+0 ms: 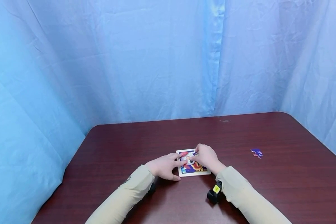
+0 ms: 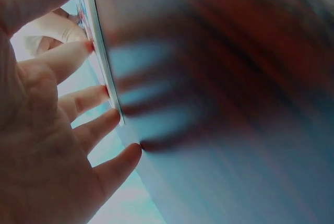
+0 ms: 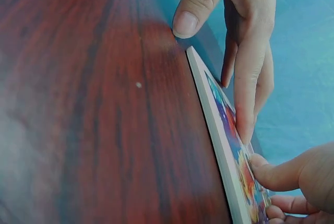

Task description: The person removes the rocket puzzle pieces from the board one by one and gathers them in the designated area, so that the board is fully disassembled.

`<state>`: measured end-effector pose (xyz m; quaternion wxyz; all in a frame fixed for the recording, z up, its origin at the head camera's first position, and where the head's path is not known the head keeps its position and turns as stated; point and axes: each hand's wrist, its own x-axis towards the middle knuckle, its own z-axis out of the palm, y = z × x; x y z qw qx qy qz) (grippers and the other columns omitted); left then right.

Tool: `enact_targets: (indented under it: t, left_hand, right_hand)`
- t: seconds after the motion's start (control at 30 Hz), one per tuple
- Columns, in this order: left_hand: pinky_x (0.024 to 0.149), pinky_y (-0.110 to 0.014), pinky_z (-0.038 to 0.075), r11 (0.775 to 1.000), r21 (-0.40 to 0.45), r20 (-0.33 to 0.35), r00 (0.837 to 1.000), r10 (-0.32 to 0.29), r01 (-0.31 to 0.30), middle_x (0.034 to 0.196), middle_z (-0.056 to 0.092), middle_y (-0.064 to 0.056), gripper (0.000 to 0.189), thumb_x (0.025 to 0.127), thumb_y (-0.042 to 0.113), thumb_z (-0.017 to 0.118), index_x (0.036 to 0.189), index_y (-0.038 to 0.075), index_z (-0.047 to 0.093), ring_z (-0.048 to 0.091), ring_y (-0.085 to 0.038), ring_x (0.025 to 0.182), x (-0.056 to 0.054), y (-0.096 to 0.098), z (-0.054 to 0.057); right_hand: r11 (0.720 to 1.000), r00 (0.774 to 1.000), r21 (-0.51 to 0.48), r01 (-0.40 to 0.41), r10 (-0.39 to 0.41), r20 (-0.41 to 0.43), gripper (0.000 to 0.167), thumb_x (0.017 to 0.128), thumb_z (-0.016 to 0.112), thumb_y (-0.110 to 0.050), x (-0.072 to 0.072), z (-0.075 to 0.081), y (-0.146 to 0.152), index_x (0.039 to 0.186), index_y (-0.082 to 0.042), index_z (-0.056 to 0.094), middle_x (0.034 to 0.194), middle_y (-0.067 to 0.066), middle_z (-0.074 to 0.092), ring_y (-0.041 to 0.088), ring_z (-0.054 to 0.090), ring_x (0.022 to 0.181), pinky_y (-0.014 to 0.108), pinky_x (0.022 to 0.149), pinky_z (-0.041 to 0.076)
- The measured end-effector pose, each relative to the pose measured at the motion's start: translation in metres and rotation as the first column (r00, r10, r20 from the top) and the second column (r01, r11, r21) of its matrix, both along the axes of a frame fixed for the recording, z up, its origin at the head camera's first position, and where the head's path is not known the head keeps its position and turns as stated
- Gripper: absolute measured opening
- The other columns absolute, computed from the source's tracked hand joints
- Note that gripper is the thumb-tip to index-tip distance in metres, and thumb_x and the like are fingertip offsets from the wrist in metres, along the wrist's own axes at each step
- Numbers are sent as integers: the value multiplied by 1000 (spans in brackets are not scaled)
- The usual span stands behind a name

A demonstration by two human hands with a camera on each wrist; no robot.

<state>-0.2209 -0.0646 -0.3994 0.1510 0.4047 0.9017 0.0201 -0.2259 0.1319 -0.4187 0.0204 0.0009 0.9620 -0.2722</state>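
Note:
A jigsaw puzzle in a white-rimmed tray (image 1: 194, 175) lies on the dark red table, with a colourful cartoon picture showing inside. My left hand (image 1: 163, 166) rests at the tray's left side. Its fingers are spread and fairly straight, two of them reaching onto the picture, as the right wrist view also shows. Over the upper right of the picture, my right hand (image 1: 208, 157) pinches a puzzle piece with thumb and curled fingers; the hand covers most of that piece. The right thumb (image 3: 263, 169) lies right at the picture's surface in the right wrist view.
A loose purple puzzle piece (image 1: 257, 152) lies on the table to the right of the tray. Light blue curtains (image 1: 156, 62) hang behind and beside the table (image 1: 123, 143). A black camera (image 1: 213, 195) is strapped beneath my right wrist.

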Motion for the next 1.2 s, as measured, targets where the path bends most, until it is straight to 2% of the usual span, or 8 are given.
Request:
enact_targets:
  t: [0.23,0.5,0.7,0.93,1.2]
  left_hand:
    - [107,-33,36,999,30,12,999,36,-37,154,29,-3,68,84,41,67,145,31,40,34,-21,134,-1,1,-1]
    - [107,-35,35,998,37,9,999,45,-45,156,27,-1,66,83,40,67,144,31,42,31,-22,136,-4,1,0]
    - [107,-33,35,998,23,-3,998,56,-56,156,27,0,66,83,42,67,143,32,42,32,-21,136,-4,2,-3]
    - [107,-33,36,998,31,-17,998,60,-59,154,30,-2,64,82,41,67,142,29,45,34,-21,134,-3,4,-1]
    - [107,-32,36,998,24,-7,998,63,-63,154,30,-1,65,82,42,67,142,28,45,34,-21,134,0,6,1]
  right_hand:
    - [999,1000,-49,15,-15,-12,32,74,80,-26,-2,-4,3,88,-5,61,78,5,62,16,53,66,31,63,46]
    - [994,999,-103,19,-24,-40,36,75,80,-24,-7,-8,5,100,-1,67,87,8,65,18,56,73,35,72,51]
    - [990,999,-138,21,-25,-30,30,75,79,-21,-10,-12,5,95,-2,67,82,6,63,18,54,71,32,67,48]
    - [984,999,-172,37,-44,-32,24,79,74,-19,-11,-12,4,94,-2,68,80,6,62,18,53,71,31,67,46]
    - [961,998,-276,32,-46,-43,15,81,72,-11,-11,-15,3,92,-4,64,83,9,63,18,54,72,31,68,48]
